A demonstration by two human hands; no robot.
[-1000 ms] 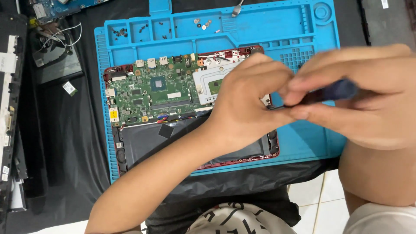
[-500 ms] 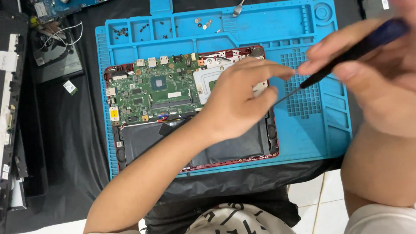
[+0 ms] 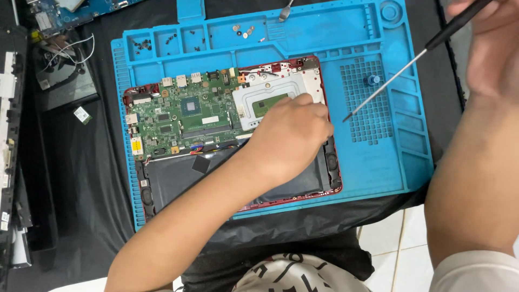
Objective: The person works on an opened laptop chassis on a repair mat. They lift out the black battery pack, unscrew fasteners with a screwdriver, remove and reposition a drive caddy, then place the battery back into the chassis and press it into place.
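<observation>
An opened red laptop lies on a blue work mat point(image 3: 378, 157), with its green motherboard point(image 3: 178, 124), black battery point(image 3: 173, 178) and a silver plate point(image 3: 270, 97) exposed. My left hand point(image 3: 289, 138) rests on the laptop's right part. Its fingers are curled, their tips at the silver plate's edge, and what lies under them is hidden. My right hand point(image 3: 492, 48) is raised at the top right and grips a black-handled screwdriver point(image 3: 389, 81). The tip hangs over the mat's grid area, just right of the laptop.
Small screws point(image 3: 243, 31) lie in the mat's top compartments, and a small blue knob point(image 3: 372, 79) stands on the grid. Tweezers point(image 3: 285, 11) poke in at the top edge. Another circuit board point(image 3: 81, 8), a small card point(image 3: 82, 114) and black casing parts point(image 3: 8, 108) lie on the left.
My right hand has lifted the screwdriver up and to the right, away from my left hand. The left hand has stayed on the laptop, shifting slightly lower.
</observation>
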